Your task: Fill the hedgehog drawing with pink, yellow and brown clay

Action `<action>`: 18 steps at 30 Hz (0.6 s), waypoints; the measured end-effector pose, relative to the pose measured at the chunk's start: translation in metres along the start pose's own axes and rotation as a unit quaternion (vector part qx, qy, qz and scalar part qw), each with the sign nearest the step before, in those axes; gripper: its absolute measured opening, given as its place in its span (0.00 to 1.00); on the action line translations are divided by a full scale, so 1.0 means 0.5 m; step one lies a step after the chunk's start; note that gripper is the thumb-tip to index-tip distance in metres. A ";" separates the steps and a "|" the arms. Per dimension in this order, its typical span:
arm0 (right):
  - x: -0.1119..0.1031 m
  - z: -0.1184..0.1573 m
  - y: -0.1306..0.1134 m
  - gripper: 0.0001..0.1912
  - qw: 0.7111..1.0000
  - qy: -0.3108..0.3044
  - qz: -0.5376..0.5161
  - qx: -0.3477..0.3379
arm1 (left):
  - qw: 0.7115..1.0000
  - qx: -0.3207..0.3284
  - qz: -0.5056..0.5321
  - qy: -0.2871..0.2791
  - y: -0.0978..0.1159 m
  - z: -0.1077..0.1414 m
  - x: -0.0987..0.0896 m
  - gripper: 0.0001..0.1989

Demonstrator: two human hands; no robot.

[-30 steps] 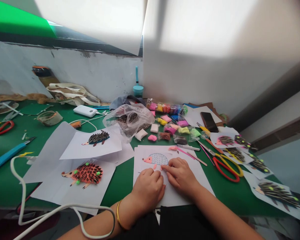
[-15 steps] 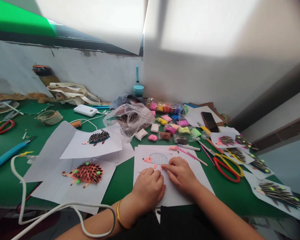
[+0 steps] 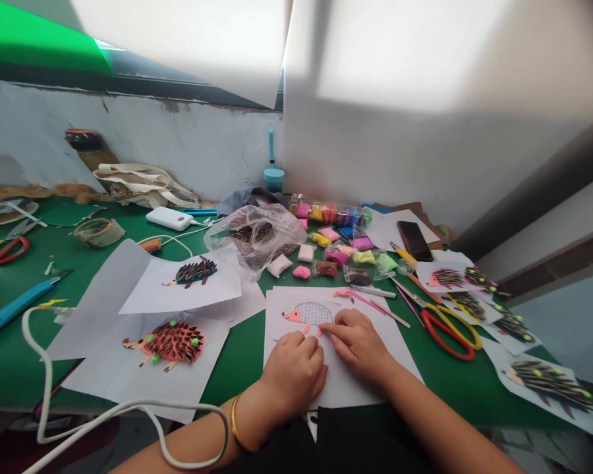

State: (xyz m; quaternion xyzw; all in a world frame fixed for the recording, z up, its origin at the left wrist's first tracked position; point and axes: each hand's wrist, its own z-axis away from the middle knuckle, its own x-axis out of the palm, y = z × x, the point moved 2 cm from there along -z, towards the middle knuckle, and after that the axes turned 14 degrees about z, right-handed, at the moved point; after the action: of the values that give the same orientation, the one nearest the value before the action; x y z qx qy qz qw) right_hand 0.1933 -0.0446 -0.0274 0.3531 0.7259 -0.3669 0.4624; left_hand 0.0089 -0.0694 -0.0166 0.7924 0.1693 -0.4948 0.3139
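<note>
Hardly anything had moved since the earlier frame: on paper [image 3: 348, 390] on the bench [image 3: 247, 368], the hedgehog [image 3: 316, 312] had a pink, dark-nosed face [image 3: 292, 316]; below, the left hand [image 3: 295, 367] was curled, grip hidden; then the blue-scalloped body, a pink foot [image 3: 319, 332], and the right hand [image 3: 356, 342], index and thumb apart

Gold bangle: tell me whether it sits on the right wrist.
No, the gold bangle circles the wrist of the left hand, while that of the right hand is bare.
</note>
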 end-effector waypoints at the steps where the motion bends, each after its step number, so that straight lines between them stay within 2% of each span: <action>1: 0.000 -0.001 -0.002 0.16 1.000 -0.006 0.001 0.001 | 1.000 0.000 0.001 0.000 0.000 0.000 0.000 0.08; 5: -0.001 -0.002 -0.002 0.17 1.000 -0.016 0.005 0.005 | 1.000 -0.001 0.001 0.000 0.000 0.000 0.001 0.07; 10: 0.000 0.001 0.008 0.18 1.000 0.016 -0.004 0.001 | 1.000 -0.002 -0.005 -0.001 0.000 0.000 0.002 0.07; 18: 0.004 0.001 0.004 0.16 1.000 0.007 -0.002 0.010 | 1.000 -0.002 -0.008 0.000 0.000 0.000 0.001 0.07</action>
State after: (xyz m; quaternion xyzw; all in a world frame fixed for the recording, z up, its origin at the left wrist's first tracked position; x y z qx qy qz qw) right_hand 0.1944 -0.0440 -0.0299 0.3588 0.7258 -0.3726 0.4535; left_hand 0.0092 -0.0697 -0.0168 0.7907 0.1766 -0.4969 0.3110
